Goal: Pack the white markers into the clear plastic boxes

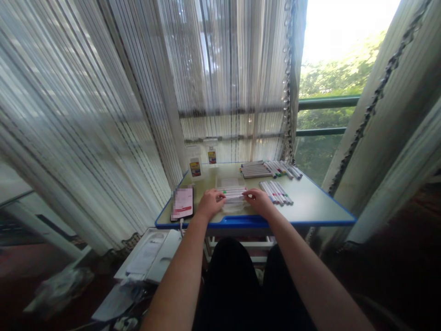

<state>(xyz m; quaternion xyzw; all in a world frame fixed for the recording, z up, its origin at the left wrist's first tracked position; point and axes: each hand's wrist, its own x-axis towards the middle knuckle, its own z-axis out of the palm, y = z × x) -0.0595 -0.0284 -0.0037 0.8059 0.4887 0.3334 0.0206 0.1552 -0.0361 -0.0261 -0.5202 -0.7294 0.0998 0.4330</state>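
Observation:
In the head view, a clear plastic box (231, 182) lies at the table's front middle, with several white markers (234, 190) lying crosswise in it. My left hand (212, 203) is at the box's left side, its thumb and fingers closed on the left ends of the markers. From the right, my right hand (259, 201) pinches their other ends. Exactly how many markers are between my fingers is too small to tell. Close by my right hand, a group of white markers (276, 193) with coloured bands lies on the table.
The pale table (310, 204) has a blue edge. More markers (257, 170) lie along its back right. Two clear cases with coloured labels (195, 168) stand at the back left. A phone (183, 202) with a cable lies left. An open white box (148, 253) sits below.

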